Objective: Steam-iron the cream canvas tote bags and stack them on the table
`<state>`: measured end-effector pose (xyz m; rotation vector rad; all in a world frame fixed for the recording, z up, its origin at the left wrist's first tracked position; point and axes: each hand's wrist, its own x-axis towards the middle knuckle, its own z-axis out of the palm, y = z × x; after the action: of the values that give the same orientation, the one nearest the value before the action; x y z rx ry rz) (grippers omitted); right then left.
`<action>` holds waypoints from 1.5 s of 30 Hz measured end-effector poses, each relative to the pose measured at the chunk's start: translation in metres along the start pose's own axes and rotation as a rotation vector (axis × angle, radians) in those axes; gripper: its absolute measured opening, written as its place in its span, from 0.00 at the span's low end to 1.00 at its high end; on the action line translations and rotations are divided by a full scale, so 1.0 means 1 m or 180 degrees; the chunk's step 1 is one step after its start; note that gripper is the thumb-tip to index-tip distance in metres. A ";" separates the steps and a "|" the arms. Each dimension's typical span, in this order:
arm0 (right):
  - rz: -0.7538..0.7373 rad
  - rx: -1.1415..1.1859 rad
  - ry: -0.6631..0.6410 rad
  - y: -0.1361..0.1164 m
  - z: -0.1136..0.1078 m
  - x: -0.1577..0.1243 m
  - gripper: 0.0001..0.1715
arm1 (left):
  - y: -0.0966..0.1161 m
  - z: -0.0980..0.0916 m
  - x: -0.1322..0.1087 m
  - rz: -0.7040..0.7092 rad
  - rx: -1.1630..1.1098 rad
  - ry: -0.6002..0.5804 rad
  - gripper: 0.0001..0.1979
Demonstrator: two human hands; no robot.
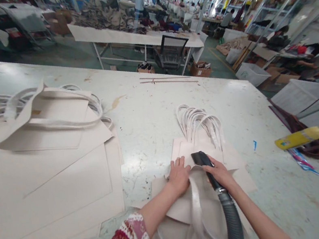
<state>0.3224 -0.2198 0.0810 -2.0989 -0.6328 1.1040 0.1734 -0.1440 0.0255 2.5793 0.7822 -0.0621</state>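
Two-handed, left grip [179, 176] spread flat on bag [179, 208], right grip [220, 173] clenched round vacuum nozzle [199, 158]

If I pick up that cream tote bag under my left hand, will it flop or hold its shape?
Probably floppy: the tote bag lies flat and creased under the left hand, its strap curving loosely. Likely light, since it is thin cloth. It might slide easily on the smooth table unless held down.

Hose [232, 222] cut by bottom edge; far benches [120, 35] blurred, maybe fabric.
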 end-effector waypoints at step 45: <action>-0.0844 -0.0567 -0.0100 -0.035 0.013 0.061 0.30 | -0.010 0.033 0.078 -0.0942 -0.1232 0.1007 0.16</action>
<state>0.3399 -0.1511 0.0698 -2.0729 -1.0250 0.9618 0.2365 -0.1102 -0.0217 2.1164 1.1596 0.3791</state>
